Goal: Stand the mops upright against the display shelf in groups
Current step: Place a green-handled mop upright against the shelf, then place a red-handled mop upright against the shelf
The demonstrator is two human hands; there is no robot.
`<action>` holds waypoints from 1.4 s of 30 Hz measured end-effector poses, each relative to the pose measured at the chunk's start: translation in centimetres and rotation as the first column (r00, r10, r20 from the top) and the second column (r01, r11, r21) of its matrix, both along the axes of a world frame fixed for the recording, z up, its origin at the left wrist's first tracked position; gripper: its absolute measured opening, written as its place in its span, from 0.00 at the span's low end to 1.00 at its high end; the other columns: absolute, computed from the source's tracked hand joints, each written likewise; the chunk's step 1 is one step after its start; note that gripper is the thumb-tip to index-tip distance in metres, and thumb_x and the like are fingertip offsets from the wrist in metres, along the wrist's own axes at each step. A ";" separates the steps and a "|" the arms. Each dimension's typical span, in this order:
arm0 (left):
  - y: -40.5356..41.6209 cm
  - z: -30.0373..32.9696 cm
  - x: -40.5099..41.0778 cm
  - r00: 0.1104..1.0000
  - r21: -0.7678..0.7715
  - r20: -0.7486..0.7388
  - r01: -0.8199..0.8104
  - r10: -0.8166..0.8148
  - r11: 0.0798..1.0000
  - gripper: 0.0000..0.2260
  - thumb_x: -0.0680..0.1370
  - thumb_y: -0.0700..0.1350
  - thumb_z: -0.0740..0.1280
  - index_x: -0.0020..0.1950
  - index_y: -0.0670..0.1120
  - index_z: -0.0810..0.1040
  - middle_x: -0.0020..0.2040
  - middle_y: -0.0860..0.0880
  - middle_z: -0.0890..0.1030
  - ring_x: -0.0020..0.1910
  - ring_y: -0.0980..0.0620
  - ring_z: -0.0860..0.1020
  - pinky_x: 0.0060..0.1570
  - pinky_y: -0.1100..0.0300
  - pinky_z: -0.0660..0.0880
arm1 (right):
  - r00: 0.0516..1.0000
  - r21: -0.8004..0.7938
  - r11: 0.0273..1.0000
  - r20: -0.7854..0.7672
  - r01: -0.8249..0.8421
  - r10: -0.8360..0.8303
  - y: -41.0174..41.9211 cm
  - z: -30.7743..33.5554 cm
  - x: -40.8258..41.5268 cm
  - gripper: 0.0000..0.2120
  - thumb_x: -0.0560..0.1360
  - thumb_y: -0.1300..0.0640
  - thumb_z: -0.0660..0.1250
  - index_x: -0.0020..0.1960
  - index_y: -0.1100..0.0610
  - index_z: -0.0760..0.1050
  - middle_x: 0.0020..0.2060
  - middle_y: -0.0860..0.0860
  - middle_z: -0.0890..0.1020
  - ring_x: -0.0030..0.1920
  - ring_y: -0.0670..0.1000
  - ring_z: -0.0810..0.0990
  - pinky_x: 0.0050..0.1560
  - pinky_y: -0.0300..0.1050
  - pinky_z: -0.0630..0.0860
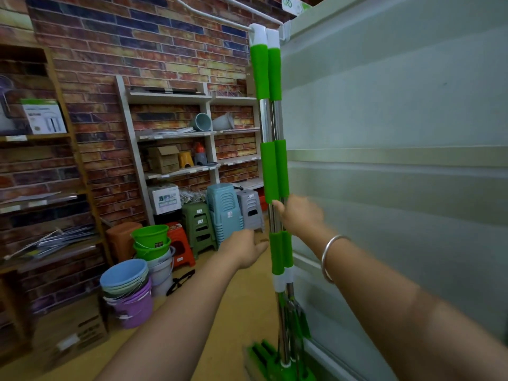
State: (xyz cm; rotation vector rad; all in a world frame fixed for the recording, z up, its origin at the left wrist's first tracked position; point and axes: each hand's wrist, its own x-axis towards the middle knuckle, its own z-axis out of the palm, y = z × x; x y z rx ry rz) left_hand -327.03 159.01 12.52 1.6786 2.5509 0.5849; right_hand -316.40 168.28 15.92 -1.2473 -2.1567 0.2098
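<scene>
At the far left a wooden shelf (41,166) is cut off by the picture edge, and the things on it are too blurred to name, except a white box (44,116). Behind it stands a brick wall (110,64). Against this wall leans a white rack (176,133) with small goods, and below it are stacked stools (224,213) and buckets (137,273) on the yellowish floor (220,312).

The left hand (243,250) reaches forward, its fingers hidden behind the back of the hand and blurred — I cannot tell if they are open or closed. It is just beside the mops, holding nothing that I can see.

The two mops (270,166) stand upright, side by side, touching the pale display shelf (398,133) on the right. Their heads at the bottom are cut off by the picture edge. The right hand (299,215) — with a bangle (331,257) on its wrist — grips the metal poles, fingers curled around them between two green sleeves.
</scene>
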 end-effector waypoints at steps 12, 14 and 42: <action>-11.4 -2.3 5.8 0.996 -0.077 -0.084 0.031 -0.037 0.997 0.11 0.77 0.54 0.61 0.45 0.47 0.69 0.43 0.47 0.74 0.43 0.47 0.73 0.40 0.55 0.70 | 0.993 -0.109 0.994 0.106 -0.032 0.044 -11.2 -5.4 10.7 0.16 0.79 0.51 0.54 0.53 0.62 0.73 0.54 0.60 0.79 0.52 0.60 0.77 0.44 0.46 0.69; -14.1 -2.4 7.5 0.993 -0.095 -0.107 0.044 -0.054 0.994 0.12 0.78 0.54 0.61 0.46 0.46 0.70 0.44 0.47 0.74 0.44 0.46 0.74 0.42 0.54 0.71 | 0.990 -0.141 0.990 0.140 -0.007 0.027 -14.2 -6.2 13.1 0.18 0.79 0.50 0.53 0.57 0.62 0.72 0.57 0.61 0.77 0.56 0.61 0.76 0.50 0.47 0.71; -43.6 -10.2 77.5 0.335 -0.122 0.226 0.941 -0.915 0.314 0.06 0.75 0.41 0.62 0.40 0.42 0.77 0.42 0.38 0.82 0.45 0.42 0.79 0.40 0.55 0.72 | 0.587 -0.373 0.497 0.181 0.784 -0.789 -60.3 -17.4 77.5 0.17 0.77 0.48 0.57 0.54 0.60 0.75 0.55 0.59 0.80 0.54 0.60 0.78 0.46 0.47 0.71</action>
